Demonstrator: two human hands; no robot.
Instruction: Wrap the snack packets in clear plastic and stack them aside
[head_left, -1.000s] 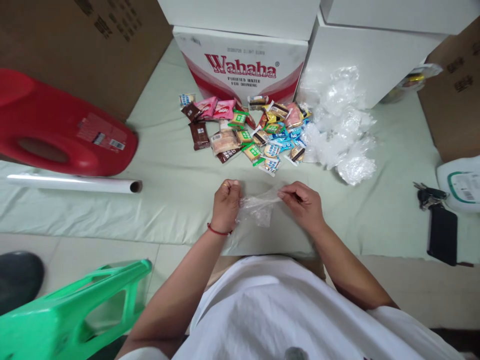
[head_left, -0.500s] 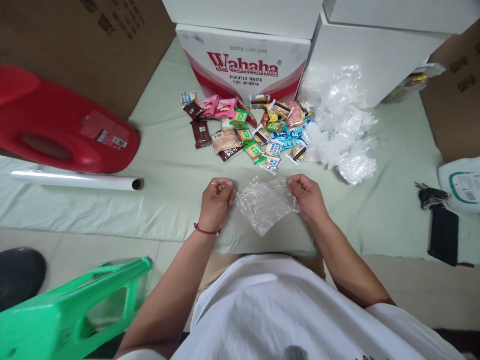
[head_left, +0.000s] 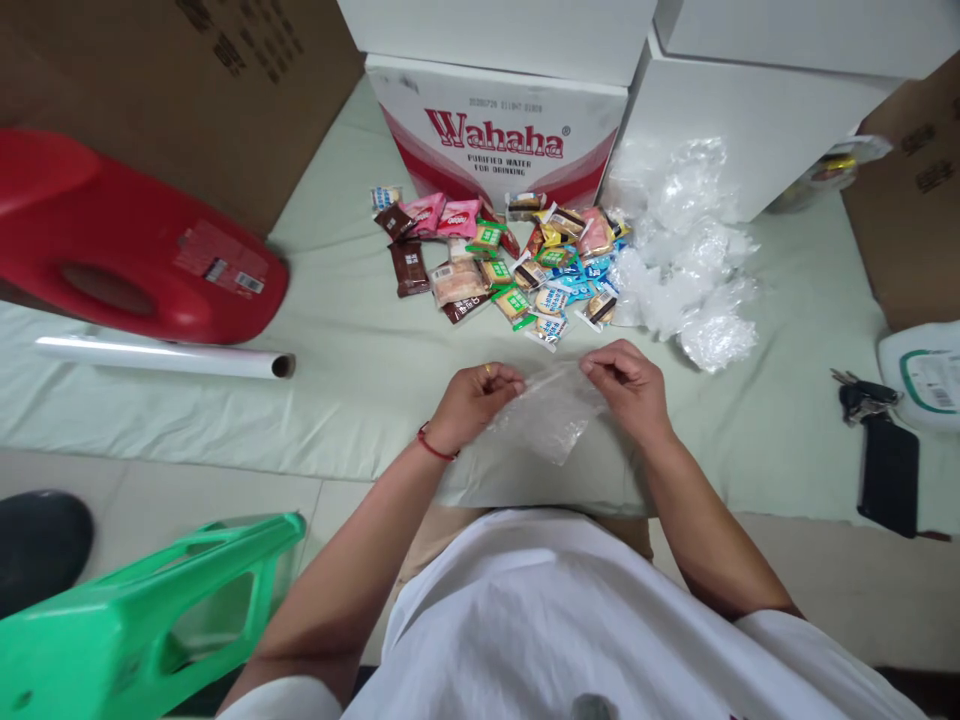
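Observation:
A clear plastic bag hangs between my two hands, just above the front edge of the cloth-covered table. My left hand pinches its upper left side between thumb and fingers. At the upper right corner, my right hand grips the bag the same way. The bag looks flat, with nothing visible inside. Beyond my hands lies a pile of small wrapped snacks in green, blue, pink, brown and yellow wrappers. To its right sits a heap of crumpled clear plastic bags.
Behind the snacks stands a Wahaha water carton. On the left are a red jug and a white roll. Keys, a black phone-like object and a white container lie right. A green stool stands lower left.
My left hand has moved right, closer to my right hand, and the bag between them has shifted right. The view has shifted slightly.

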